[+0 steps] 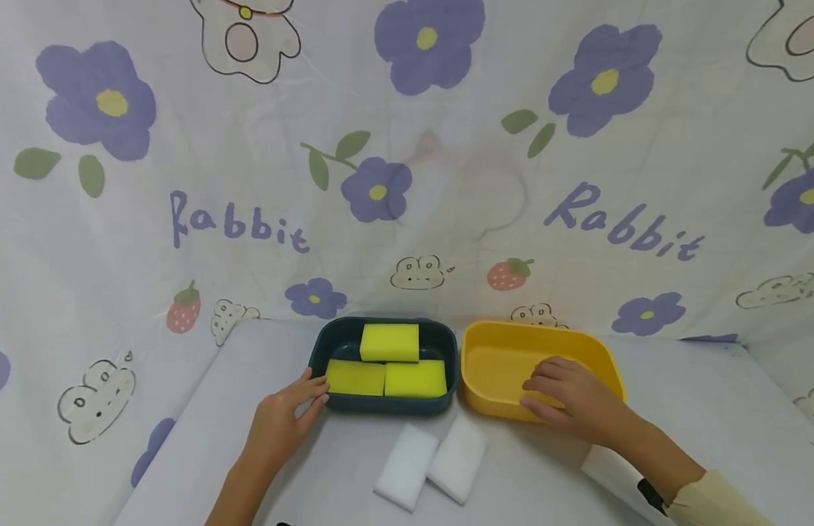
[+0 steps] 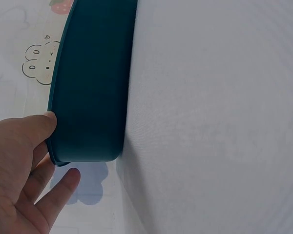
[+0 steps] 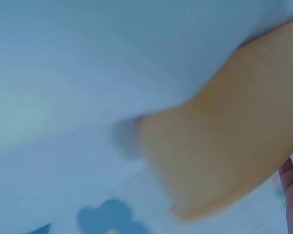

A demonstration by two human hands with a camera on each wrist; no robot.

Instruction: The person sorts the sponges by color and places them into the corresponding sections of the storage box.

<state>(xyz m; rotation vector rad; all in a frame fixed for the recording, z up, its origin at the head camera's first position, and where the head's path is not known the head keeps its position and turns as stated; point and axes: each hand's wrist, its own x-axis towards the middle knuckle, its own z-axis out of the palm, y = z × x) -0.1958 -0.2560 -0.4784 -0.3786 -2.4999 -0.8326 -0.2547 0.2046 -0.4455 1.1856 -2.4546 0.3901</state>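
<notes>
In the head view, three yellow sponges (image 1: 390,342) lie in a dark teal bin (image 1: 387,404). My left hand (image 1: 282,416) grips the bin's left front corner. The left wrist view shows that hand's thumb (image 2: 41,127) on the rim of the teal bin (image 2: 93,87), other fingers behind the corner. My right hand (image 1: 571,394) is over the front part of a yellow bin (image 1: 499,358), fingers loosely bent, nothing visible in them. In the right wrist view the yellow bin (image 3: 229,126) is blurred, and only some fingers (image 3: 290,187) show at the right edge.
Two white sponges (image 1: 407,467) lie partly overlapping on the white table (image 1: 341,467), in front of the bins. A flat white piece (image 1: 617,475) is partly hidden under the right forearm. Behind the table hangs a patterned cloth (image 1: 420,219).
</notes>
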